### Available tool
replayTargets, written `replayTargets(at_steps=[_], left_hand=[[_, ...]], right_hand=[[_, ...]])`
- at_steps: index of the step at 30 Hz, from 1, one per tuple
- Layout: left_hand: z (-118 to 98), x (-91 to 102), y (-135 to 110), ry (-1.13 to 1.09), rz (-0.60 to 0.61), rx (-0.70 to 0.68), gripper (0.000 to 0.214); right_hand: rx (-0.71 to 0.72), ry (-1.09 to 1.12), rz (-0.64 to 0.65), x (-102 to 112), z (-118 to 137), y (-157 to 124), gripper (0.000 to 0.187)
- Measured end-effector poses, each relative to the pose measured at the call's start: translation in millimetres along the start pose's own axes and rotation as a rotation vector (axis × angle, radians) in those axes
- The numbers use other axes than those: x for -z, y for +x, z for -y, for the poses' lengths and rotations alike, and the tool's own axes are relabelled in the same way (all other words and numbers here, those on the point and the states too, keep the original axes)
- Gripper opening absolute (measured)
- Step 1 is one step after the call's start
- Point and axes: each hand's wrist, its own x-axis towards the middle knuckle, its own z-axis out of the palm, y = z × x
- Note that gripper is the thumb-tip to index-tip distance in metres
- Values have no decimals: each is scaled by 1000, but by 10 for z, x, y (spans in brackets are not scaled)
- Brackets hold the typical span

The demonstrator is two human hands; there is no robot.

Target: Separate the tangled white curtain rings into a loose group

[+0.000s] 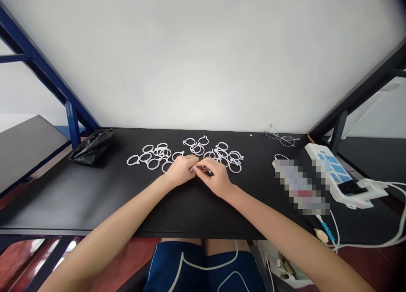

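Observation:
Several white plastic rings (196,150) lie scattered across the far middle of a black table (95,199). My left hand (181,169) and my right hand (214,177) meet just in front of them, fingertips pinched together. Between the fingers shows a small white piece, apparently one of the rings (199,167), mostly hidden by the fingers. Both hands rest on the table top.
A crumpled black plastic bag (92,147) lies at the far left. A pair of glasses (281,137) sits at the far right near the white wall. A white power strip (339,175) with cables lies at the right edge, beside a blurred patch (300,186).

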Motion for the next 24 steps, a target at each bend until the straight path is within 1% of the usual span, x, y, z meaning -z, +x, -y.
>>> replayTargets(at_steps=[4, 10, 14, 16, 18, 19, 22, 23, 24], left_hand=[[-7, -8, 7, 10, 1, -6, 17], [-19, -2, 4, -34, -39, -50, 18], [-17, -15, -11, 12, -11, -40, 18], [-12, -16, -6, 92, 29, -28, 16], [2, 5, 10, 231, 51, -5, 16], [17, 27, 20, 314, 39, 18, 16], [107, 122, 36, 538, -45, 128, 22], [150, 156, 33, 589, -59, 165, 26], [196, 186, 26, 629, -53, 198, 29]], right_hand=[[3, 27, 7, -5, 4, 0, 8], [-3, 45, 39, -3, -5, 6, 11], [-8, 71, 63, -2, -3, 5, 10], [-26, 65, 71, -5, -5, 5, 10], [-46, 10, 72, -1, -14, 12, 10], [-52, -33, 67, 7, -23, 20, 11], [-29, -201, 69, 53, -57, 54, 20], [-13, -270, 99, 71, -68, 64, 23], [5, -343, 158, 87, -78, 71, 25]])
